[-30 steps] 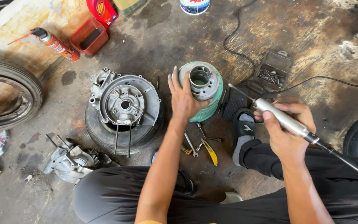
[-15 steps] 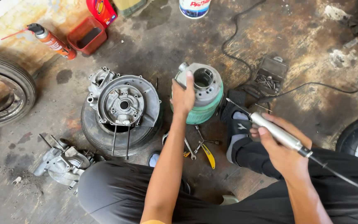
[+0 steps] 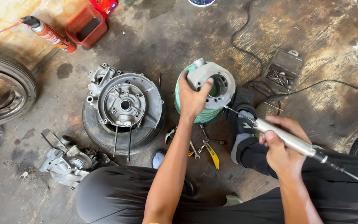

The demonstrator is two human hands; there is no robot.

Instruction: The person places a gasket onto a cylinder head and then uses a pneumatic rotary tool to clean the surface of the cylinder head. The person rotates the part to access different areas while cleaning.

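The grey cast-metal engine cylinder [image 3: 212, 85] sits on top of a green round container [image 3: 189, 108] on the stained concrete floor [image 3: 154, 37], with its bore opening facing up, so its long axis stands near vertical, a little tilted. It looks heavy, stiff and maybe oily, so the outer rim is the sure place to hold. The left hand [image 3: 192, 98] clasps this near-left rim, thumb over the edge. The right hand [image 3: 281, 154] wraps around a slim silver rotary grinding tool [image 3: 284, 138], whose thin bit points far-left toward the cylinder. To the left lies a grey engine casing [image 3: 123, 103] on a small tyre [image 3: 100, 135].
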